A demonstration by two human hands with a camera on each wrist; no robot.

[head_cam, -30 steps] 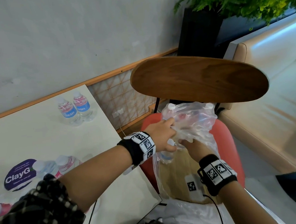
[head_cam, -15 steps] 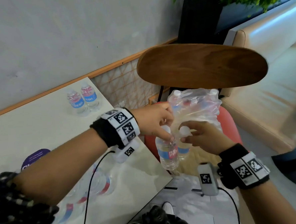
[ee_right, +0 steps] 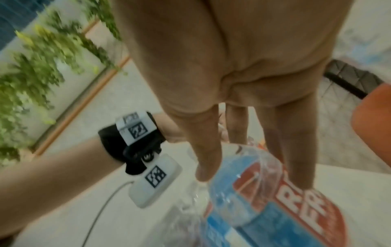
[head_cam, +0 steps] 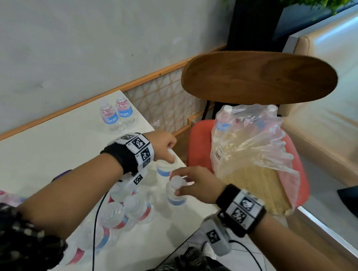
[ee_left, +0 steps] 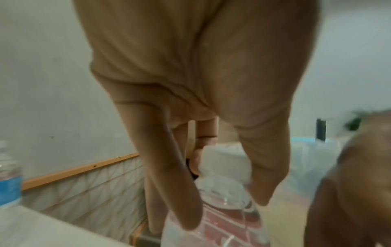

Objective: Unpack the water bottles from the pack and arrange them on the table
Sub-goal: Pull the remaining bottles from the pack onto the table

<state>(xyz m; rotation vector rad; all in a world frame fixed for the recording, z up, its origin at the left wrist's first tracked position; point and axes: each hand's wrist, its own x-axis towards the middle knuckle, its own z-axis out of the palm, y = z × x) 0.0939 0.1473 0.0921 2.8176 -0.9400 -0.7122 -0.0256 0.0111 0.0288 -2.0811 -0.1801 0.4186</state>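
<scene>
My left hand (head_cam: 171,156) pinches the cap of a small clear water bottle (head_cam: 163,171) from above, near the right edge of the white table (head_cam: 49,147). My right hand (head_cam: 181,184) grips the top of a second bottle (head_cam: 175,198) just in front of it. In the wrist views, the left hand (ee_left: 226,207) has its fingers around its bottle's neck (ee_left: 222,225), and the right hand (ee_right: 253,177) holds the blue-labelled bottle (ee_right: 264,208). I cannot tell whether either bottle touches the table. The torn plastic pack (head_cam: 248,148) sits on the red chair seat (head_cam: 197,146) with bottles inside.
Two bottles (head_cam: 116,116) stand at the table's far corner by the wall. Several more bottles (head_cam: 120,214) stand in a cluster under my left forearm. The wooden chair back (head_cam: 258,78) rises behind the pack. A beige bench (head_cam: 330,115) lies to the right.
Both hands pulled a bottle each out of the pack on the chair, then carried them left and down over the table's right edge.
</scene>
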